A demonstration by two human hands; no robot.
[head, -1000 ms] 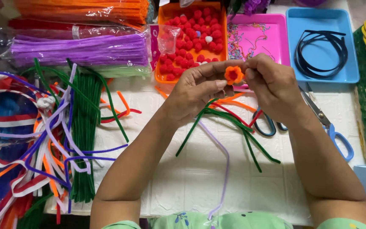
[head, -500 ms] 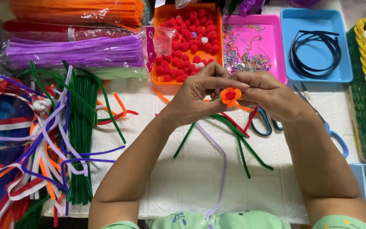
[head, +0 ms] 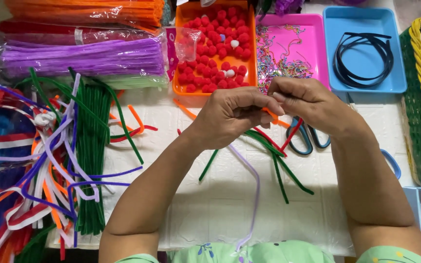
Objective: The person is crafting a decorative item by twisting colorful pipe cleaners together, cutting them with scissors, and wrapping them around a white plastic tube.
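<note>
My left hand (head: 227,117) and my right hand (head: 313,104) meet over the middle of the white table, fingertips pinched together on an orange pipe cleaner piece (head: 271,115). Most of that piece is hidden inside my fingers; only a short orange bit shows between them. Under my hands lie loose green pipe cleaners (head: 281,168), a red one (head: 292,134) and a long lilac one (head: 254,195). Blue-handled scissors (head: 309,140) lie just below my right hand.
An orange tray (head: 183,90) of red pompoms, a pink tray (head: 320,46) of glittery bits and a blue tray (head: 364,85) with black headbands stand at the back. Bagged purple pipe cleaners (head: 81,57) and loose coloured ones (head: 91,160) fill the left. A woven basket (head: 420,122) stands right.
The orange curled piece was in plain view between my fingertips; my fingers have closed over it and both hands have dropped slightly toward me.
</note>
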